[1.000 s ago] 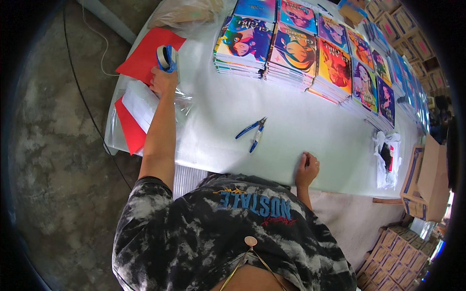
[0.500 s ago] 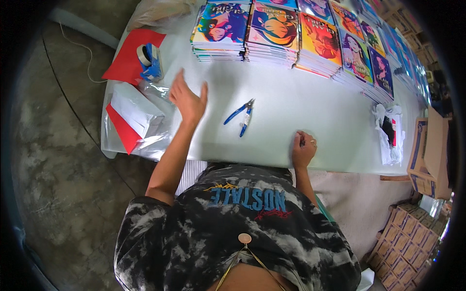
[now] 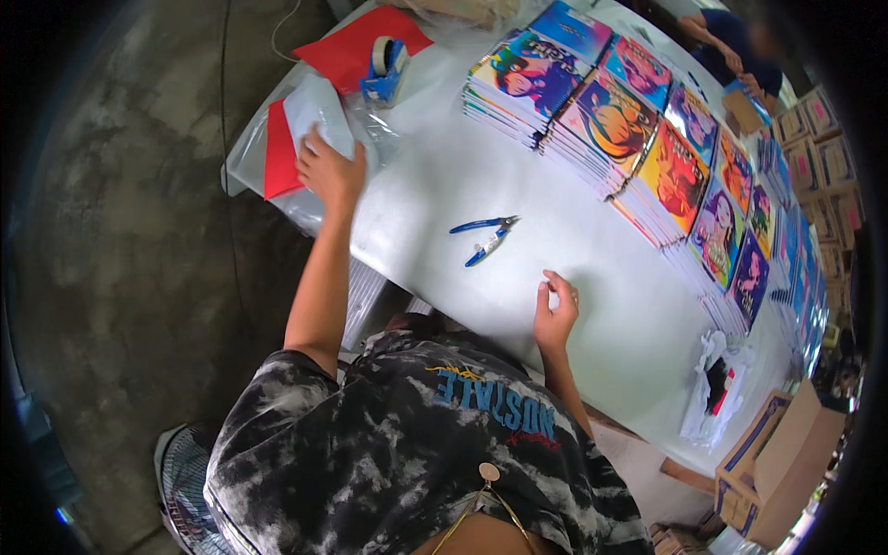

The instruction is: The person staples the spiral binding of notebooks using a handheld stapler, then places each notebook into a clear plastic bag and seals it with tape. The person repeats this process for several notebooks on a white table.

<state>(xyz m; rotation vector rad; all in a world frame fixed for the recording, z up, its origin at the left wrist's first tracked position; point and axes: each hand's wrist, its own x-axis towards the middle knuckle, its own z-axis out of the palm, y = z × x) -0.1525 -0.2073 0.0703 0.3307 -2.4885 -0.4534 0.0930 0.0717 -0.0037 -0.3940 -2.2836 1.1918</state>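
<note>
Clear plastic sleeves (image 3: 324, 116), a loose pile of thin see-through bags with white and red sheets showing through them, lie at the far left corner of the long white desk (image 3: 462, 185), partly hanging over its edge. The left hand (image 3: 330, 171) rests on top of this pile, fingers gently curled and pressing down rather than pinching; whether a single sleeve is caught under the fingertips cannot be told. The arm is stretched well out to reach it, which suggests the pile sits at the edge of comfortable reach.

Just beyond the pile lies a flat red paper sheet (image 3: 356, 46), and on it stands a blue tape dispenser (image 3: 384, 69) with a roll of tape, close enough to the sleeves to be handy.

The right hand (image 3: 555, 310) sits on the near edge of the desk, fingers loosely bent with the tips touching the surface, holding nothing; it looks to be steadying the body during the reach.

Between the two hands, apart from both, lie small blue-handled cutting pliers (image 3: 486, 236), handles splayed open.

Stacks of colourful printed booklets (image 3: 610, 129) run in a row along the far side of the desk, overlapping neatly. Brown cardboard boxes (image 3: 768, 462) stand on the floor at the right.
</note>
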